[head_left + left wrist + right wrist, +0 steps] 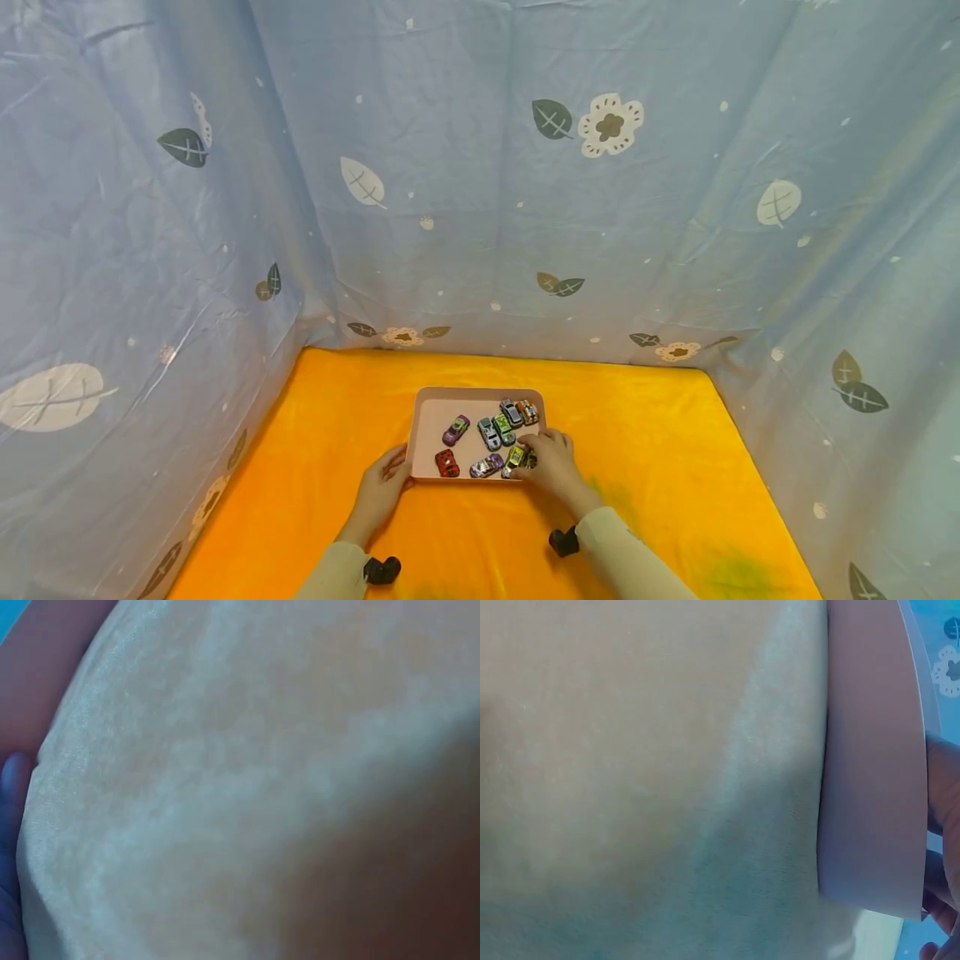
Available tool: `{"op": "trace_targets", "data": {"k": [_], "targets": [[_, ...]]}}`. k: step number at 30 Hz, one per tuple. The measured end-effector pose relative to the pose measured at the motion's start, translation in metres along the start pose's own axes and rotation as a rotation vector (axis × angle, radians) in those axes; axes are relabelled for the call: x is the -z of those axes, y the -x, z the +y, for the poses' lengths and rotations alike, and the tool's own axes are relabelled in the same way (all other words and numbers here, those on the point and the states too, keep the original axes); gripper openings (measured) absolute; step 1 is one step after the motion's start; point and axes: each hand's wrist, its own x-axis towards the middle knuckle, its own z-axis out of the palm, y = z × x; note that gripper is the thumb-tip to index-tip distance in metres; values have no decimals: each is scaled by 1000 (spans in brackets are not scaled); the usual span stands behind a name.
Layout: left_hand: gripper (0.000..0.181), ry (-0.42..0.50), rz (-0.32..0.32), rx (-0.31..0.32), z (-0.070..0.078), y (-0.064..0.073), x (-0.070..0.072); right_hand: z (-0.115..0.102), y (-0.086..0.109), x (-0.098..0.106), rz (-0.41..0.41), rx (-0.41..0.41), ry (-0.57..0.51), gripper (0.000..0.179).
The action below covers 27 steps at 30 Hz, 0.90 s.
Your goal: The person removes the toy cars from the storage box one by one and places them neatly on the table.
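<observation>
A pale pink tray (429, 408) holds several small toy cars. My left hand (381, 492) grips the tray at its near left corner; in the left wrist view only a finger (13, 825) shows, against the tray's outer wall (45, 667). Over the near right corner, my right hand (553, 465) has its thumb and fingers about a yellow-green toy car (515, 458), which they partly cover. A purple-and-white car (487, 466) and a red car (447, 463) lie to its left. In the right wrist view, the tray wall (874, 765) hides most of the fingers.
Farther in the tray are a purple-and-green car (456, 430), a grey-white car (489, 433), a green car (503, 429), a silver car (512, 413) and an orange car (528, 412). Yellow-orange cloth (337, 417) lies underneath. Patterned blue curtains (465, 208) enclose three sides.
</observation>
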Motion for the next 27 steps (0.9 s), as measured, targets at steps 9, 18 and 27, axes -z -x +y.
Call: {"op": "trace_targets", "data": {"k": [9, 18, 27], "targets": [[42, -40, 47, -47, -2, 5, -4, -3, -2, -3, -42, 25, 68, 56], [40, -95, 98, -27, -4, 12, -4, -7, -2, -3, -87, 72, 151, 60], [41, -103, 101, -57, -4, 8, -8, -4, -2, -2, -48, 55, 112, 60]]}}
